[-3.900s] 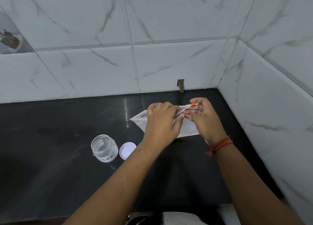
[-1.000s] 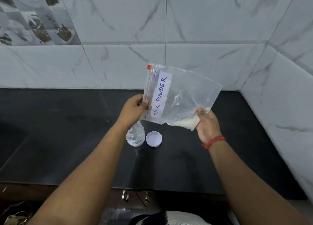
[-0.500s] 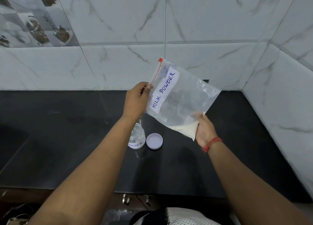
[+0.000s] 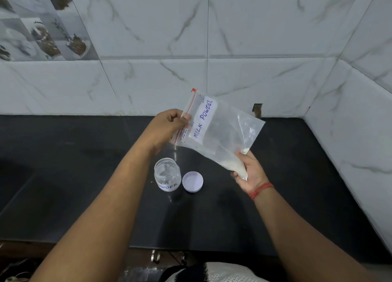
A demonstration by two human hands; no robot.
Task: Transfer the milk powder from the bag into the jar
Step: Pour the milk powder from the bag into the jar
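Clear plastic zip bag (image 4: 220,131) with a handwritten white "MILK POWDER" label, held in the air over the black polished worktop (image 4: 84,175), tilted with its red-striped zip edge down and to the left. Left hand (image 4: 167,127) pinches the zip edge near its middle, fingers curled, thumb on the near face. Right hand (image 4: 250,173) cups and grips the bottom corner, where most of the white milk powder (image 4: 233,165) is bunched.

Thin stream of powder falls from the low end of the zip edge toward the small clear jar (image 4: 167,176), which stands open on the worktop below the left hand, with a partly readable white label. A few pale specks lie on the worktop beside the jar. Round white lid (image 4: 192,181) lies just right of the jar, apart from it.

Handling, as judged:
- Bag is light, limp film; it holds no shape, so both ends need a grip.
- Film looks slick; a pinch on the stiffer zip strip is the surest hold.
- Powder clings in the folds and will shift in lumps; raise the right-hand corner gradually.
- Jar mouth is narrow against the bag opening; spill risk is high. Jar is light and unheld, so a nudge could tip it.
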